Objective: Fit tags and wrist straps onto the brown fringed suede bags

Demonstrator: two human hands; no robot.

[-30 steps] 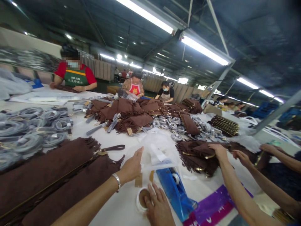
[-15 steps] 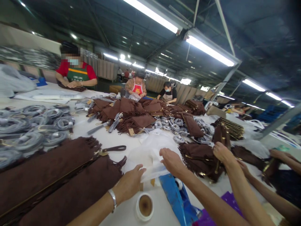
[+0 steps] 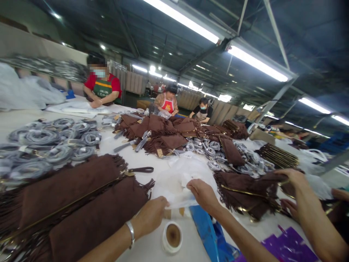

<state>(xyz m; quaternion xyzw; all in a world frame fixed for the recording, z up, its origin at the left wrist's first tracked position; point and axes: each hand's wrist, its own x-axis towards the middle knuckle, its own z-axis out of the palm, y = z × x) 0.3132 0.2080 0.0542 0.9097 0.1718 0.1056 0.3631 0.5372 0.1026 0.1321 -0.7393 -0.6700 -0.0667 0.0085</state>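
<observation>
Clear plastic bag [image 3: 170, 178] is flat on the white table [image 3: 136, 251], directly ahead of both hands. Left hand [image 3: 152, 216]: thumb and index nipped together on the bag's near left edge, film right at the tips. Right hand [image 3: 204, 195]: fingers bent and close together, tips on the bag right of its middle, next to a crumpled whitish patch (thumb's mostly hidden, so can't tell if film is actually pinched there).

Round white-rimmed item [image 3: 172, 234] with brown centre sits just below, between the forearms. Blue holder [image 3: 205, 233] is partly under the right forearm. Brown fringed pouches [image 3: 73, 193] on the left. Co-worker's hand [image 3: 293, 178] on another brown piece, right side.
</observation>
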